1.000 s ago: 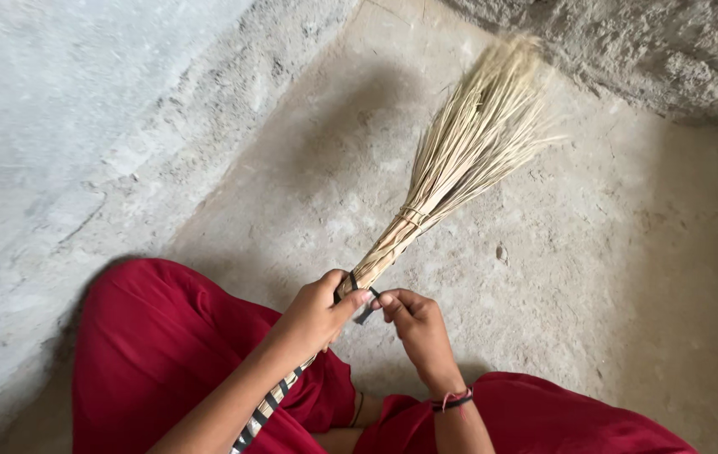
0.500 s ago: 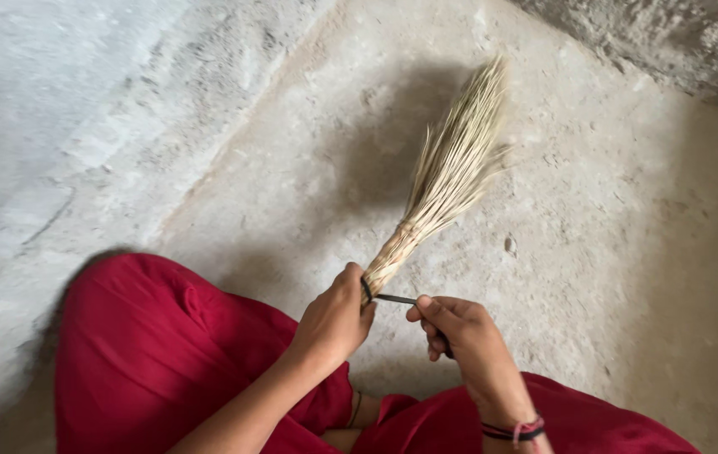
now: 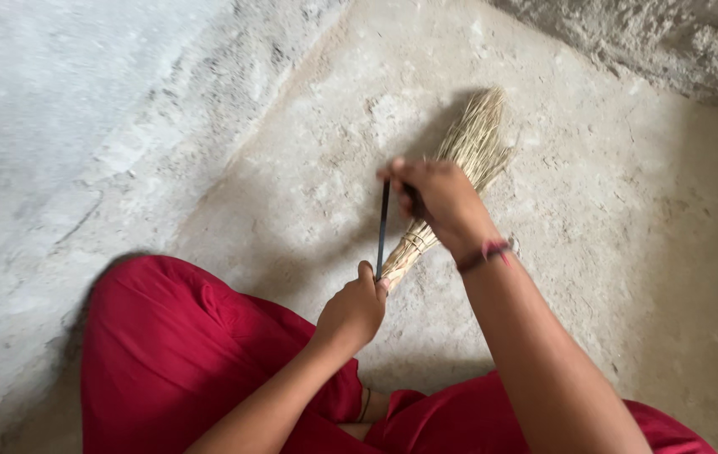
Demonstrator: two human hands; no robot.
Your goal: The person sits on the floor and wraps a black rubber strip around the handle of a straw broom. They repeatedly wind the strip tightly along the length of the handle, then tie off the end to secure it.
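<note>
A straw broom (image 3: pixel 472 143) of pale dry stalks points away from me, its brush end over the concrete floor. My left hand (image 3: pixel 355 309) grips its bound neck just above my red-clothed lap. A thin black cord (image 3: pixel 382 227) runs taut from that neck up to my right hand (image 3: pixel 435 197), which is raised in front of the broom and pinches the cord's upper end. My right hand and forearm hide the middle of the broom. Thread bangles circle my right wrist.
The rough concrete floor (image 3: pixel 645 219) stretches around me. A pale plastered wall (image 3: pixel 56 109) rises at the left, a coarse stone or mortar wall (image 3: pixel 670 42) at the top right. My red garment (image 3: pixel 174 353) covers both knees at the bottom.
My right hand has swung from low beside my left hand up and forward, drawing the black cord from horizontal to nearly vertical. The broom has tilted further away and looks shorter.
</note>
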